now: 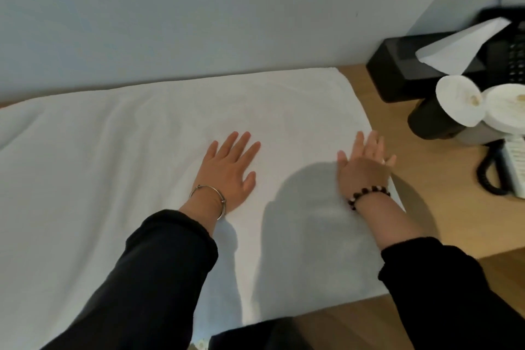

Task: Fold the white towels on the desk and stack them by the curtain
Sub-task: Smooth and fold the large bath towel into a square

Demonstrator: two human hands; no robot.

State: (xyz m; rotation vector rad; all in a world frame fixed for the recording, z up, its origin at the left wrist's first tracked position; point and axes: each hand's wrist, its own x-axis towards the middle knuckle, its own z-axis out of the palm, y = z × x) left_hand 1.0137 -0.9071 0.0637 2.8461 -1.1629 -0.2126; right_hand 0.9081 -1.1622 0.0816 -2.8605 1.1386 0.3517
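The nearest hazard is judged to lie at the front of the light wooden desk [443,216]. The near edge of the large white terry towel [119,167] is seen close to the desk's front edge, so if the cloth is dragged towards the body during a fold, part of it could be pulled over and slip off. Creases are still visible on the left part of the towel. If these are folded in rather than pressed out, an uneven bundle could result and a stack could be made to lean.

The left hand [230,170] is laid palm-down on the towel, right of its middle, with the fingers straight and spread; nothing is gripped. The right hand [365,167] is likewise laid flat and open, and is placed at the towel's right-hand edge, with its outer fingers seemingly past the hem and over the wood. The towel thus lies under both palms and extends far to the left of them, beyond the frame.

Further off, to the right, two white paper rolls [458,104] are perched on a dark holder, just beside a black tissue box [397,74] and a corded telephone [511,167]. These could be knocked if the right end of the towel is swung up carelessly. The towel's far edge lies along the pale wall [199,14]. No curtain is in view.
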